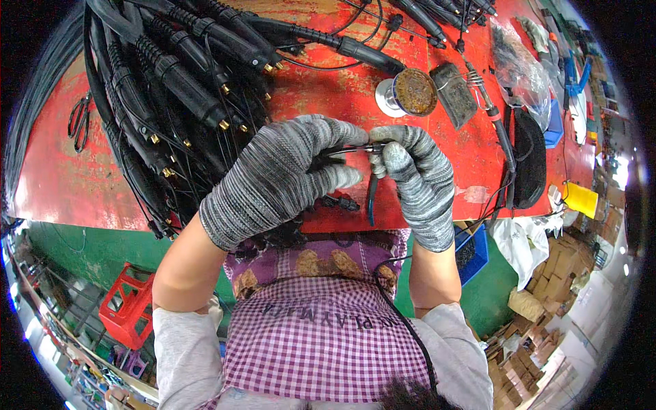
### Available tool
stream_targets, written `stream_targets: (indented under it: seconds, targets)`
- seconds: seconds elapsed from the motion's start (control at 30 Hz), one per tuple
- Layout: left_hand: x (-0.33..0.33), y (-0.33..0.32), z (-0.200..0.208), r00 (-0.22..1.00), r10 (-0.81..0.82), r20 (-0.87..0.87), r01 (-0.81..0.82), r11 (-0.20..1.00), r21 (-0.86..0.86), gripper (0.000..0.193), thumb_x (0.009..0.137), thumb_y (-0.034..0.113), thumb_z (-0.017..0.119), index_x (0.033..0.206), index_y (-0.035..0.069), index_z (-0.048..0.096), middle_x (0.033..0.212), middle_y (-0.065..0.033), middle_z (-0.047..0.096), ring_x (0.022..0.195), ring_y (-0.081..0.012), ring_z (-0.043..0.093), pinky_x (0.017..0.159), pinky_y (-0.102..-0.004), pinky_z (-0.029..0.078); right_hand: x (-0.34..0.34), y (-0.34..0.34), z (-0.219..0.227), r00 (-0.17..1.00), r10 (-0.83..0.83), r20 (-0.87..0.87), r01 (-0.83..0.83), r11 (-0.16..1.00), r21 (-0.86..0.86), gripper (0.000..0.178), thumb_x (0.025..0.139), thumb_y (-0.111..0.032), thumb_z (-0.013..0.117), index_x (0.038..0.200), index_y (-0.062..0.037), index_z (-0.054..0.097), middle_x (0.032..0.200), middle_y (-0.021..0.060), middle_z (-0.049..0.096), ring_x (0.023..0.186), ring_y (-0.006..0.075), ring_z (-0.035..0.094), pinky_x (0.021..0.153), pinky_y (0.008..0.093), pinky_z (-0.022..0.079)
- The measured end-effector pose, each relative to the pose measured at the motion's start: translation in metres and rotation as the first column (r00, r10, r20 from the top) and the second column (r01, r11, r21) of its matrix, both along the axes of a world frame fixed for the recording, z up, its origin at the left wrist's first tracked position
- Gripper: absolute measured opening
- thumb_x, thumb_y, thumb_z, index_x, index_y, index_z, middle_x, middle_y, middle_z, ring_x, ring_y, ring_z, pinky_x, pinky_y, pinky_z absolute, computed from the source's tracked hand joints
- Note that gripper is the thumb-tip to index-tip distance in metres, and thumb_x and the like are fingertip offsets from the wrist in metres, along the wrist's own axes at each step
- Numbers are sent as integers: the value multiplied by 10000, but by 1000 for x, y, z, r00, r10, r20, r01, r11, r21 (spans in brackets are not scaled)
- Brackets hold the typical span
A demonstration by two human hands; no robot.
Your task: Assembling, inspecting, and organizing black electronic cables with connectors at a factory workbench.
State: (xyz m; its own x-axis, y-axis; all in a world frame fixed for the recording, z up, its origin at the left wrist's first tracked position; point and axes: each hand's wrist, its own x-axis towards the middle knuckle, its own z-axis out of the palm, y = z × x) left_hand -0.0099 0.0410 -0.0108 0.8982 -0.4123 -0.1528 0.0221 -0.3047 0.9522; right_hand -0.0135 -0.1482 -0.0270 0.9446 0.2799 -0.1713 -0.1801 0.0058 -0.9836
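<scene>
Both my hands wear grey-and-black striped knit gloves and meet over the front of the red table. My left hand is closed lightly around a thin black cable. At the cable's end, the thumb and fingers of my right hand pinch a small dark fitting, mostly hidden by the glove. Just below the right fingertips lies a slim tool with a blue edge, its upper part covered. Small black parts lie under my left hand near the table edge.
Black cable handles with brass tips are heaped at left, beside black scissors. Beyond my hands stand a round tin of brown residue, a dark pad and a soldering iron. A red stool stands on the floor.
</scene>
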Motion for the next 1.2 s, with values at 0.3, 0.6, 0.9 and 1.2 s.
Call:
stream_targets:
  seconds: [0.3,0.6,0.9,1.2]
  targets:
    - [-7,10,-3,986,56,158,-63,997,40,594,620,33,660,1175,69,452,1040,-94,516,930,-221,508,798,-295,428,-2,-2,-3,1000,-28,0,28,1000,6,187,843,-150,517,966,-18,568,781,11,567,702,65,504,674,208,419]
    - [-19,37,-5,896,-87,436,-168,841,514,475,610,70,669,1064,71,531,996,-106,538,954,-266,500,828,-331,406,-4,-1,-2,999,-35,-20,35,999,-3,190,840,-149,522,968,-16,566,791,11,560,728,70,502,687,206,415]
    - [-25,87,23,822,126,556,-466,710,528,216,704,34,599,920,55,595,872,-76,586,832,-239,554,753,-312,434,-16,-15,-10,995,-80,-55,76,994,-81,196,809,-132,559,966,-14,564,808,30,571,696,80,516,648,208,420]
    - [9,58,-13,621,-574,534,-292,463,837,237,706,169,486,913,167,601,940,-26,575,959,-189,506,809,-320,397,-29,-20,-19,993,-98,-68,100,994,32,191,795,-98,575,964,-10,564,813,36,572,705,87,513,666,219,423]
